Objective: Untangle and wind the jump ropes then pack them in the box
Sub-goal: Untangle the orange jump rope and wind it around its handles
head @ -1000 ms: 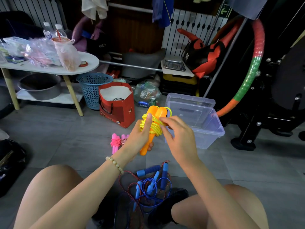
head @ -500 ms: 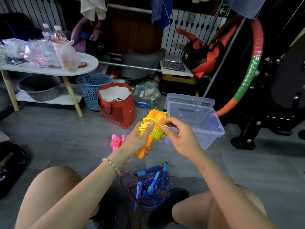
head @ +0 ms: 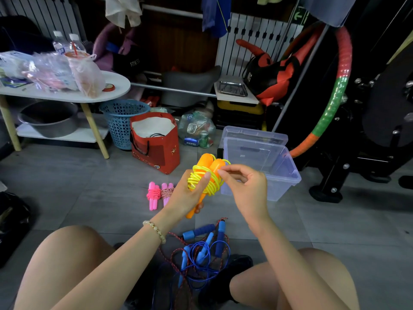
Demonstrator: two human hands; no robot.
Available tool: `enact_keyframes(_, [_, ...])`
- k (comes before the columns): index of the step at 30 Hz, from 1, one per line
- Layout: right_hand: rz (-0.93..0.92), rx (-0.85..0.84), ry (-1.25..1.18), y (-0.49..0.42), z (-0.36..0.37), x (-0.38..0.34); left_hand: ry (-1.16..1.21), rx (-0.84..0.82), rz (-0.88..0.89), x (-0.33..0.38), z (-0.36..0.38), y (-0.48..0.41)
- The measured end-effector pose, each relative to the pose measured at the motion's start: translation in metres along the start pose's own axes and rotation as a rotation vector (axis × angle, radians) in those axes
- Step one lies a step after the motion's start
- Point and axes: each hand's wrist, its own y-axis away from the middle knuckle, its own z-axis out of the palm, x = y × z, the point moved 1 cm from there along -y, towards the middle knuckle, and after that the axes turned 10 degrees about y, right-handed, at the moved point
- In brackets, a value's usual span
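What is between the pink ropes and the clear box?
In the head view: the left hand gripping the yellow rope wound on orange handles, raised off the floor, right hand pinching its cord.

Left grip (head: 185,195) hides the middle of the orange handles (head: 206,161), right grip (head: 248,189) covers a near corner of the box (head: 281,184), blue rope tangle (head: 201,260) lower end lost in shadow between the legs (head: 67,265).

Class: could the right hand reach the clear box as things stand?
Probably yes: the clear box stands open just beyond the right hand, nothing between, though that hand pinches the yellow jump rope.
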Motion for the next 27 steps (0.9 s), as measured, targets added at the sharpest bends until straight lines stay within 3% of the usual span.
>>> enact_keyframes(5, [-0.028,0.042,0.023,-0.002,0.007,-0.004,-0.002,0.033,0.043,0.002,0.001,-0.002])
enact_keyframes(14, [-0.226,-0.049,0.232,0.006,0.022,0.008,0.02,0.108,-0.043,0.0,-0.001,-0.002])
enact_keyframes(21, [-0.313,0.059,0.538,0.008,0.033,0.012,0.066,0.178,0.021,-0.008,0.007,-0.003])
enact_keyframes(27, [-0.348,0.037,0.731,0.003,0.042,0.002,0.051,0.195,0.025,-0.007,0.007,-0.003])
